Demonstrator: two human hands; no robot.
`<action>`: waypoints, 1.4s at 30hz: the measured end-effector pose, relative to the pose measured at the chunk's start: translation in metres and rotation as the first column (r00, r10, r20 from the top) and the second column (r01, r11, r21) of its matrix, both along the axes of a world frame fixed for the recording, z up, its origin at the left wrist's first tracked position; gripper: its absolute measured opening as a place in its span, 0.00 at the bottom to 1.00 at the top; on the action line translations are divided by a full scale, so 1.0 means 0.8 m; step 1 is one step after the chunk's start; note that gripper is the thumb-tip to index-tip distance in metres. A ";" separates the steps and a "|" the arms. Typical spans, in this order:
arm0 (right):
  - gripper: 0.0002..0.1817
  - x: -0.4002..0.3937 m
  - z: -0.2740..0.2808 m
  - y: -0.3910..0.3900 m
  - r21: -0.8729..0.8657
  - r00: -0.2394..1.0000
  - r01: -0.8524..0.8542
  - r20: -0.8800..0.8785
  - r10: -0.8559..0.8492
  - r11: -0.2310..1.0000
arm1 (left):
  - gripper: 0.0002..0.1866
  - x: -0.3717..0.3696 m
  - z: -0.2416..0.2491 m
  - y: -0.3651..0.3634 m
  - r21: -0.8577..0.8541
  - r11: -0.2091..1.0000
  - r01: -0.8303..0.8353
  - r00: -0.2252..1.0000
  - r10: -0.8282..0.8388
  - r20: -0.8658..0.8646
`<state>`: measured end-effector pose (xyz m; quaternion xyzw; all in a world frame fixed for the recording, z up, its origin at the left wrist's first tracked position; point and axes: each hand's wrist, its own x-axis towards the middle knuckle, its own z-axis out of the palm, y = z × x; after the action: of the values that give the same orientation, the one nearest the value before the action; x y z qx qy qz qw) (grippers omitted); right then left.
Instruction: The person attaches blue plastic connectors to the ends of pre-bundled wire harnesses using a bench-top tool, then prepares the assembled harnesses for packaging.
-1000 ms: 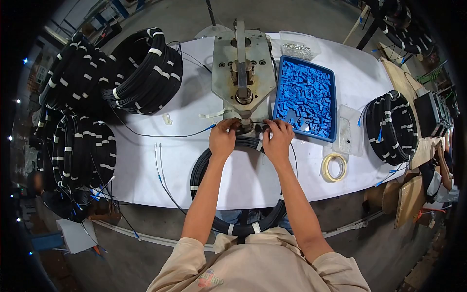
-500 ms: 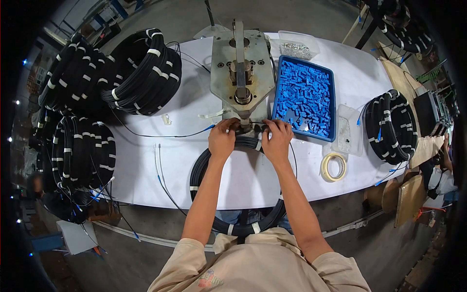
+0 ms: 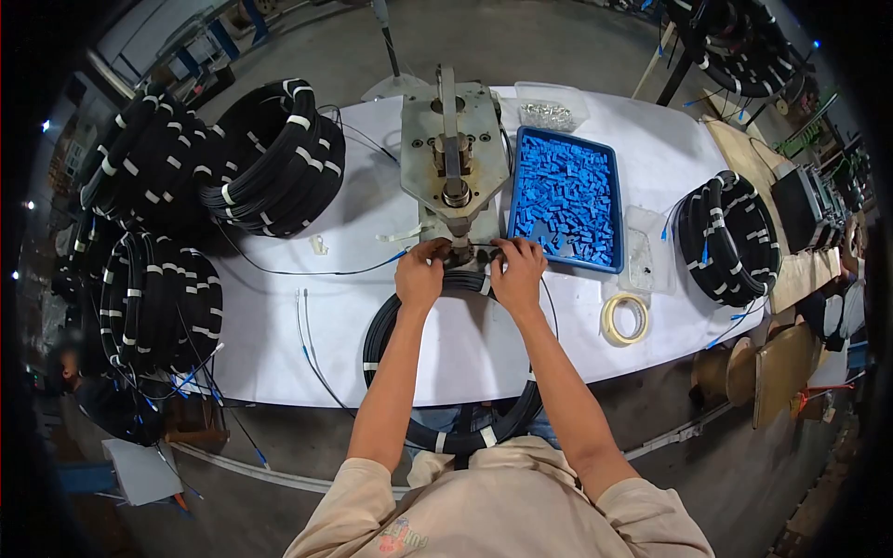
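From here I see the left hand (image 3: 419,277) and right hand (image 3: 517,275), fingers bent, beside the press tip (image 3: 459,226); what they pinch I cannot tell. The cable coil (image 3: 376,337) is below. I would give fingertips safe clearance.

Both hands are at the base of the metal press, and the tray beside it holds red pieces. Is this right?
Not quite: the head view shows blue pieces in the tray, not red. The left hand and right hand are at the press base.
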<state>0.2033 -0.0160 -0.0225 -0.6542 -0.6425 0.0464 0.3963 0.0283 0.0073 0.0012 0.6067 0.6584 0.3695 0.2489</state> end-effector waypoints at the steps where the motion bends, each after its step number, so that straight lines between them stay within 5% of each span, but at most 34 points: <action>1: 0.16 -0.001 -0.001 0.000 0.012 1.000 0.002 0.004 -0.002 1.000 | 0.11 -0.001 -0.003 0.000 0.012 1.000 0.002 1.000 -0.002 0.004; 10: 0.09 -0.005 0.002 0.002 0.109 0.998 0.055 0.018 -0.058 0.992 | 0.09 -0.010 -0.005 -0.004 0.135 0.987 0.085 0.994 -0.093 0.050; 17: 0.06 0.000 0.004 -0.005 0.102 0.998 0.063 0.002 -0.063 0.993 | 0.08 -0.025 0.008 -0.020 0.215 0.910 0.354 0.880 -0.402 0.252; 21: 0.09 0.011 0.004 -0.004 0.033 0.956 0.134 -0.268 -0.120 0.990 | 0.06 -0.019 0.011 -0.027 0.198 0.866 0.459 0.834 -0.497 0.240; 23: 0.11 0.019 0.009 -0.006 -0.090 0.758 0.108 -0.637 -0.141 0.990 | 0.06 -0.007 0.008 -0.027 0.269 0.870 0.413 0.839 -0.478 0.260; 27: 0.11 0.021 0.013 -0.013 -0.088 0.651 0.084 -0.749 -0.122 0.993 | 0.08 0.055 0.031 -0.033 0.192 0.887 0.420 0.805 -0.462 0.372; 33: 0.10 0.041 0.025 -0.042 -0.157 0.551 -0.046 -0.828 -0.106 0.986 | 0.10 0.132 0.021 -0.011 0.327 0.877 0.352 0.855 -0.443 0.269; 35: 0.12 0.044 0.029 -0.050 -0.168 0.423 -0.130 -0.901 -0.098 0.977 | 0.10 0.142 0.016 -0.004 0.300 0.809 0.505 0.742 -0.585 0.328; 42: 0.09 0.047 0.009 -0.048 -0.187 0.394 -0.017 -0.904 -0.165 0.982 | 0.14 0.148 0.013 0.008 0.227 0.699 0.678 0.607 -0.706 0.365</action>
<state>0.2409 -0.0545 -0.0150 -0.5794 -0.2833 0.4332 0.6296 0.1466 0.0135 0.0119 0.7254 0.2891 0.3884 0.4892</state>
